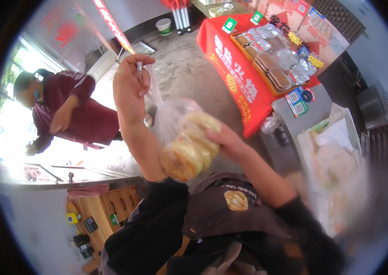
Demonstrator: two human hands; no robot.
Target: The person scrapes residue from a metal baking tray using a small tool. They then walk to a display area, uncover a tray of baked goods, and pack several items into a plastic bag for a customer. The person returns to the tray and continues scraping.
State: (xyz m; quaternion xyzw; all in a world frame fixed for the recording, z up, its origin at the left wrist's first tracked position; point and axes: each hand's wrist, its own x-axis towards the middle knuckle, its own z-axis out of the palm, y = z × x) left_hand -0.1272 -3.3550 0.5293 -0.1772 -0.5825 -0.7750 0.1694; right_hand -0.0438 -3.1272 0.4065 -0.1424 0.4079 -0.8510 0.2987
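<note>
A clear plastic bag (168,120) hangs in front of my chest with several round, golden-brown flatbreads (189,149) stacked inside it. My left hand (133,75) is raised and closed, its fingers pinching the twisted top of the bag. Lower down, my right hand (225,139) is wrapped against the far-right side of the bag, steadying the stack at a tilt. Most of its fingers are hidden behind the bread. The bag's neck stretches taut between the two hands.
At right, a red-covered table (223,59) bears trays of packaged food (274,68). A grey counter (301,112) and a white bin with cloth-like wrapping (336,158) stand nearer. A person in maroon (72,107) leans over a counter (56,176) at left. A white bucket (163,26) sits on the floor.
</note>
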